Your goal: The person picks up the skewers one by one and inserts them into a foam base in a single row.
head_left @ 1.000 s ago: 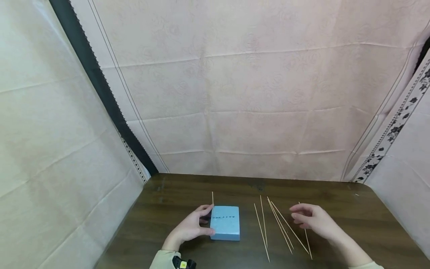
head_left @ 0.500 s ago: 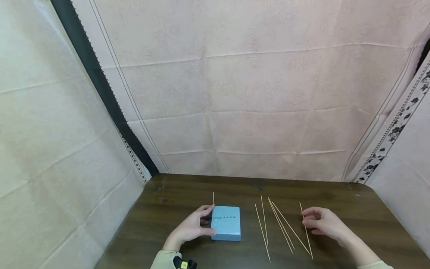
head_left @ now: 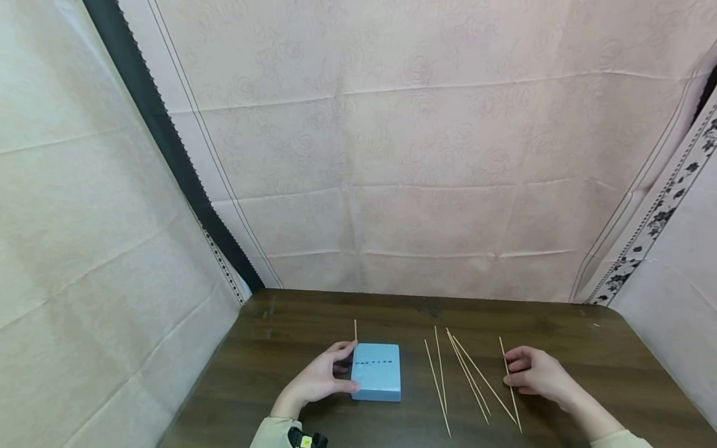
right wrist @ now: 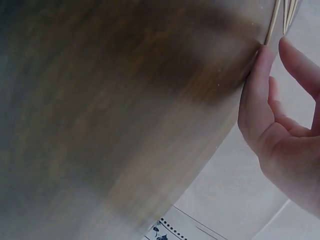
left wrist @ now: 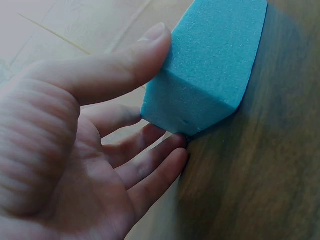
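My left hand (head_left: pixel 322 376) grips the left side of a light blue foam block (head_left: pixel 376 379), thumb at the near corner and fingers at the far one. Dark small marks run in a row across the block's top. Past my left fingertips shows the end of a thin wooden stick (head_left: pixel 355 330); the left wrist view shows it too, partly hidden by the thumb. My right hand (head_left: pixel 538 373) is at the rightmost stick (head_left: pixel 514 404), fingertips right at its middle. In the right wrist view a gap shows between thumb and fingertip, one tip touching that stick (right wrist: pixel 272 25).
Several more thin sticks (head_left: pixel 470 379) lie fanned out on the dark wooden table (head_left: pixel 269 348) between block and right hand. Pale cloth (head_left: pixel 420 186) hangs behind the table and at both sides.
My right hand has moved slightly right and down, from over the rightmost stick to its right side, fingertips now at it. The left hand and block stay in place.
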`<state>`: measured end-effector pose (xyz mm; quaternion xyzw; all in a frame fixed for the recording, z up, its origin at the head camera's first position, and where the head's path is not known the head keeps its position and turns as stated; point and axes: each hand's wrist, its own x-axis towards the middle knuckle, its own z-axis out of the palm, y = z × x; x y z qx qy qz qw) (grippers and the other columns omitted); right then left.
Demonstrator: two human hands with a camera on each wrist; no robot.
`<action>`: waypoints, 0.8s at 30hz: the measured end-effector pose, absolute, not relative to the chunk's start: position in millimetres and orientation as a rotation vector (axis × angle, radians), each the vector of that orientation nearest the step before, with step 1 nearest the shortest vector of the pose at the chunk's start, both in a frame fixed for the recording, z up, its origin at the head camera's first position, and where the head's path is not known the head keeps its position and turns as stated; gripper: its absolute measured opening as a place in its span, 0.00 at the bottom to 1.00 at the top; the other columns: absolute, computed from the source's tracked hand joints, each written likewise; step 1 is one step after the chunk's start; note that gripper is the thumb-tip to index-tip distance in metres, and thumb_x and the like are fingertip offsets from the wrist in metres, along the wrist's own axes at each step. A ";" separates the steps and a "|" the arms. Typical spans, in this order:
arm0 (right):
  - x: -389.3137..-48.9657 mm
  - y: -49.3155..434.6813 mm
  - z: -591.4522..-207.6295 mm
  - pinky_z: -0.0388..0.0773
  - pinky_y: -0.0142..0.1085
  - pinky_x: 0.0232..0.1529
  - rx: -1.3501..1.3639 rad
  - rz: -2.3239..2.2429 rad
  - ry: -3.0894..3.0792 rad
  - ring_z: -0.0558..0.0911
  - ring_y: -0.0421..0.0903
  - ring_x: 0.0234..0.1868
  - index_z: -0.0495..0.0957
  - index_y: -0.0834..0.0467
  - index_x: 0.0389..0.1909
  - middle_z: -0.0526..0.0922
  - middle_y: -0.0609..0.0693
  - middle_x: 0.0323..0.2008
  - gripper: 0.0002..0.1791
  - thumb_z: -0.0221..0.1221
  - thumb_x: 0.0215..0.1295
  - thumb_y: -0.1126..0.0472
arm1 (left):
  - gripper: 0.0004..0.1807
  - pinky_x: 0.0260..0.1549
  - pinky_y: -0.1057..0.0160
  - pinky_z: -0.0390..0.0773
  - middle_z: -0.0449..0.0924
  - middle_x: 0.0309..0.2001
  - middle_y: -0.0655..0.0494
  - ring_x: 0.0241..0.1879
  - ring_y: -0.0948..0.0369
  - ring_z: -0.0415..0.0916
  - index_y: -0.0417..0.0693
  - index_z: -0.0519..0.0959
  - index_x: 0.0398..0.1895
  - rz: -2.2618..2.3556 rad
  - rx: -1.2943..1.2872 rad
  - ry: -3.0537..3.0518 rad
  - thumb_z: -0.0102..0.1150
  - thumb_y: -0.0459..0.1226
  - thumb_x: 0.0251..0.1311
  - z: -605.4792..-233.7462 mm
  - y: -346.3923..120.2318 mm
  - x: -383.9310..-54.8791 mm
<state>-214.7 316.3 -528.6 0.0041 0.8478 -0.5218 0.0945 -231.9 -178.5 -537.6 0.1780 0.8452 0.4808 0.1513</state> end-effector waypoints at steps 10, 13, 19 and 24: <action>-214.7 308.4 -529.8 0.89 0.46 0.36 0.092 -1.517 2.557 0.85 0.51 0.38 0.74 0.73 0.60 0.80 0.61 0.44 0.32 0.76 0.54 0.74 | 0.52 0.62 0.41 0.80 0.63 0.79 0.44 0.63 0.45 0.79 0.51 0.64 0.84 1.363 0.518 2.436 0.81 0.45 0.59 -539.8 -179.3 -233.6; -214.2 306.7 -529.5 0.89 0.46 0.36 0.093 -1.520 2.570 0.84 0.50 0.37 0.73 0.74 0.60 0.80 0.60 0.43 0.33 0.75 0.54 0.75 | 0.51 0.62 0.41 0.80 0.63 0.79 0.44 0.63 0.45 0.79 0.51 0.64 0.84 1.368 0.516 2.432 0.81 0.45 0.59 -539.9 -179.4 -233.2; -213.3 304.4 -529.4 0.89 0.45 0.35 0.097 -1.514 2.585 0.84 0.50 0.36 0.73 0.74 0.62 0.79 0.61 0.42 0.34 0.74 0.53 0.77 | 0.51 0.62 0.40 0.80 0.63 0.79 0.44 0.63 0.45 0.79 0.51 0.64 0.84 1.367 0.509 2.432 0.81 0.45 0.59 -539.1 -179.2 -233.0; -212.2 304.1 -529.1 0.89 0.44 0.35 0.081 -1.493 2.604 0.84 0.50 0.37 0.73 0.73 0.61 0.79 0.61 0.43 0.32 0.72 0.53 0.77 | 0.51 0.62 0.39 0.79 0.62 0.79 0.43 0.63 0.44 0.78 0.50 0.64 0.84 1.375 0.523 2.431 0.81 0.43 0.59 -538.4 -178.8 -232.5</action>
